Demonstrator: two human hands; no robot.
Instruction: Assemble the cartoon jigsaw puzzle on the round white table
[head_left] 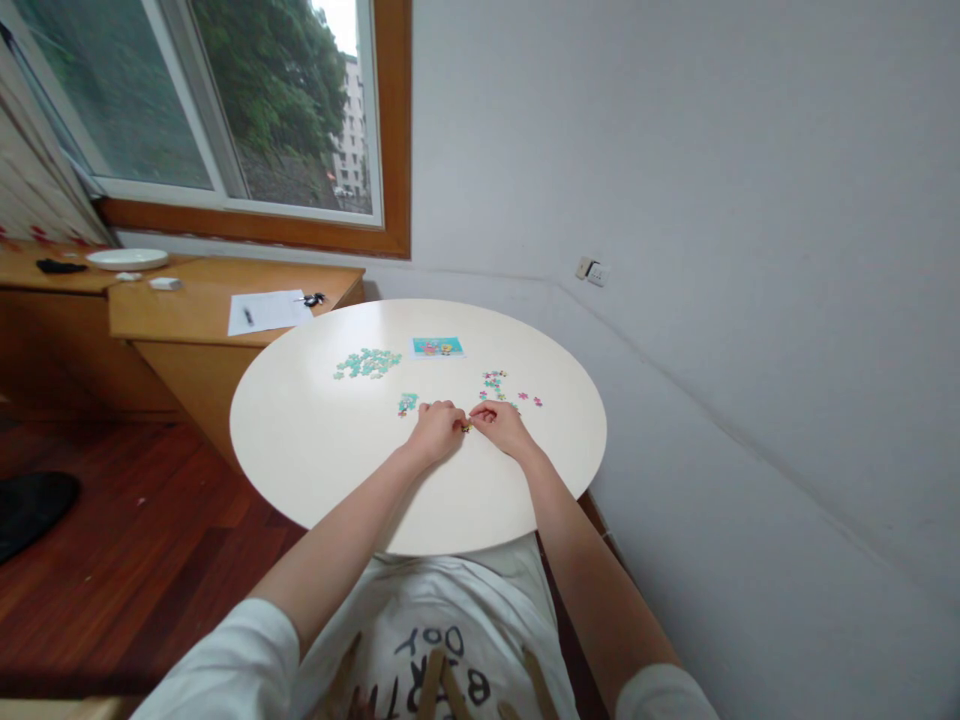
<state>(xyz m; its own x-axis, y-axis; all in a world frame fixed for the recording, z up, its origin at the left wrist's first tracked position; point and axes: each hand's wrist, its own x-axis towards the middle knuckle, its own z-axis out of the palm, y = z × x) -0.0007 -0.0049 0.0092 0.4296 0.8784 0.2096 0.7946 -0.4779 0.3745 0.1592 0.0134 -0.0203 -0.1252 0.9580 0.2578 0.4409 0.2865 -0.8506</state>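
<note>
My left hand (440, 430) and my right hand (501, 425) meet near the middle of a white oval table (322, 450). Between their fingertips are small yellow and dark jigsaw puzzle pieces (466, 428). Both hands have their fingers pinched together on these pieces. Just left of my left hand lies a small joined cluster of teal pieces (407, 403). Beyond my right hand sit several teal and pink pieces (494, 380), with two loose pink ones (530, 399) to the right. Some pieces are partly hidden by my hands.
A teal picture card (438, 347) lies at the table's far side, left of it a pile of teal pieces (367, 363). A wooden desk (180, 310) at left holds paper (262, 312), keys (313, 299) and a white plate (127, 259). The wall (712, 300) stands close at right.
</note>
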